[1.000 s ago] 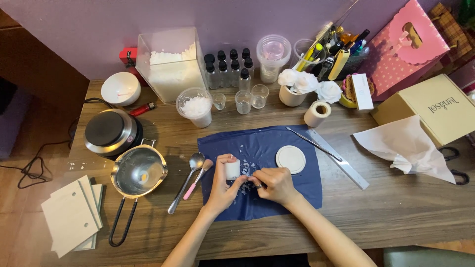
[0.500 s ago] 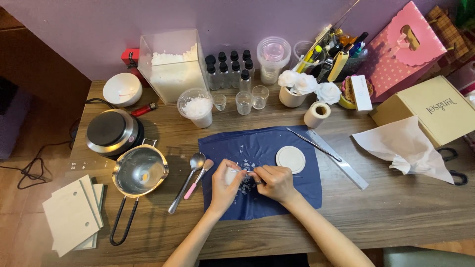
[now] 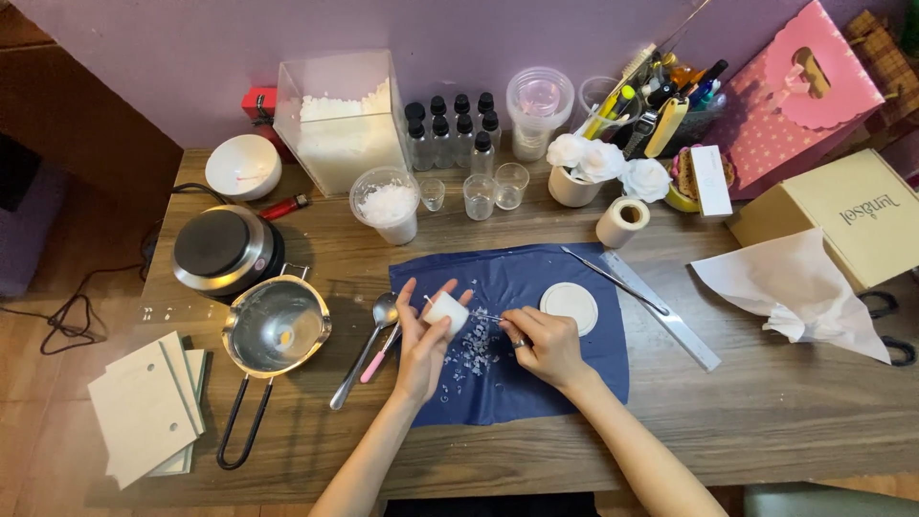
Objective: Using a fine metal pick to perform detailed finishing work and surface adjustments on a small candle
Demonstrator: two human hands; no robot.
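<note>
Left hand grips a small white candle, short cylinder, waxy & smooth, w/ fingers curled round it from below and thumb side up; hand narrow, closed on the candle. Right hand is pinched shut on a thin metal tool whose tip points at the candle's side. Both hands sit over a dark blue cloth, soft and slightly creased, spread at the table centre toward the near edge. Pale wax shavings, flaky bits, lie scattered on the cloth btwn the hands. Flat round white disc rests on the cloth just right of the right hand.

Just left of the cloth: metal spoon & a pink-handled stick, then a shiny steel pouring pot w/ long wire handle. Round black hot plate near the left edge. Toward the far edge: clear box of white wax flakes, plastic cup of flakes, small dark-capped bottles. Long metal ruler lies diagonal right of the cloth, crumpled white tissue paper toward the right edge. Wood-grain table top, matte brown.
</note>
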